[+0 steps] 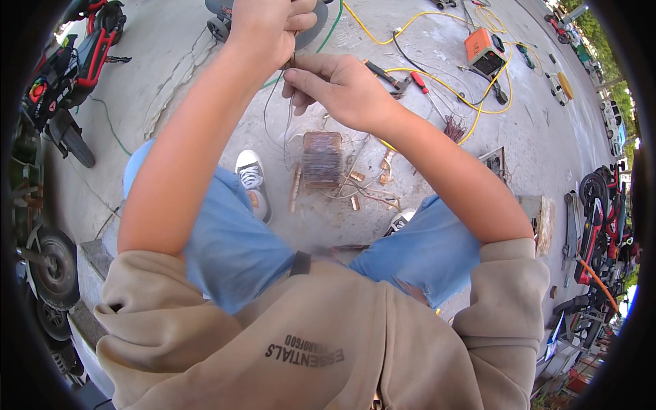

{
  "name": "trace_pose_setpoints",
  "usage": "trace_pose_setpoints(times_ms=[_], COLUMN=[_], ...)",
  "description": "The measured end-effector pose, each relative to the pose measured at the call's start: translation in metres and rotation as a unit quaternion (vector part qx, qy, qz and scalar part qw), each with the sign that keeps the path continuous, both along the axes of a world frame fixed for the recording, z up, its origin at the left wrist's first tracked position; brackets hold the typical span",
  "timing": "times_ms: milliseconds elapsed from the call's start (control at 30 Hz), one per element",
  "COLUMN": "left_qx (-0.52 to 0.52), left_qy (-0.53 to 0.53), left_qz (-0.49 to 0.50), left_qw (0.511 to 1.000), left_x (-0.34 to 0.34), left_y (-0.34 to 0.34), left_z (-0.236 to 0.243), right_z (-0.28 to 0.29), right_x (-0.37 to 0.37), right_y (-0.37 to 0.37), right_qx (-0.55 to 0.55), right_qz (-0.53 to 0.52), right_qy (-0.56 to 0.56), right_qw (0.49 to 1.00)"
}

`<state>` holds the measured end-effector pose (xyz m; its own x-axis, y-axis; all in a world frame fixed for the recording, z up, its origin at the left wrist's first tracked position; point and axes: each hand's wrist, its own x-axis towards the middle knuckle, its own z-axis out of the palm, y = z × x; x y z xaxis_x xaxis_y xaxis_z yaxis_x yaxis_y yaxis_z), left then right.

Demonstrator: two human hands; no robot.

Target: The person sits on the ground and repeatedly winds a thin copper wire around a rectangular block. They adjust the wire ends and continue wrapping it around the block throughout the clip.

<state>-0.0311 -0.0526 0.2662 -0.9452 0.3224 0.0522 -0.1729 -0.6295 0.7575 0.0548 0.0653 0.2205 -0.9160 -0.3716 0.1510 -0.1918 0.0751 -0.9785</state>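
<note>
Both of my hands are raised close together over the ground at the upper middle. My left hand [270, 31] has its fingers curled round a thin wire. Just below it, my right hand [335, 89] pinches the same wire between thumb and fingers. Loose loops of the thin wire [267, 123] hang down toward a coil [322, 160] wound with brownish copper wire. That coil lies on the concrete between my feet. Around it are bent wire ends, small copper-coloured pieces [386, 167] and a narrow strip [294, 188].
A hammer [389, 75] and a red-handled screwdriver [425, 87] lie right of my hands. Beyond are an orange machine [485, 51], a yellow cable [437, 14] and a bundle of thin wires [454, 128]. Red-and-black scooters [89, 55] stand at the left.
</note>
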Motion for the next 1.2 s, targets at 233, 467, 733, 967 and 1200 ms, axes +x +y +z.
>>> trace_pose_setpoints(times_ms=[233,467,733,967,1200], left_qx=[0.018,-0.251,-0.437,-0.451,-0.432], left_qy=[-0.017,0.061,0.199,0.234,0.136], left_qz=[0.117,-0.092,-0.169,-0.082,-0.108], left_qw=[0.993,0.962,0.861,0.857,0.885], left_x=[0.011,0.046,0.052,0.062,0.046], left_y=[0.02,0.004,0.002,0.013,0.008], left_z=[0.031,-0.062,-0.12,-0.129,-0.131], right_z=[0.003,-0.015,-0.018,-0.016,-0.02], right_x=[-0.014,-0.04,-0.033,-0.032,-0.039], right_y=[-0.005,0.043,0.057,0.057,0.06], right_qx=[-0.018,-0.034,0.054,0.084,0.147], right_qz=[-0.004,-0.18,-0.198,-0.208,-0.191], right_qy=[-0.022,-0.032,0.04,0.059,0.103], right_qw=[1.0,0.983,0.978,0.973,0.965])
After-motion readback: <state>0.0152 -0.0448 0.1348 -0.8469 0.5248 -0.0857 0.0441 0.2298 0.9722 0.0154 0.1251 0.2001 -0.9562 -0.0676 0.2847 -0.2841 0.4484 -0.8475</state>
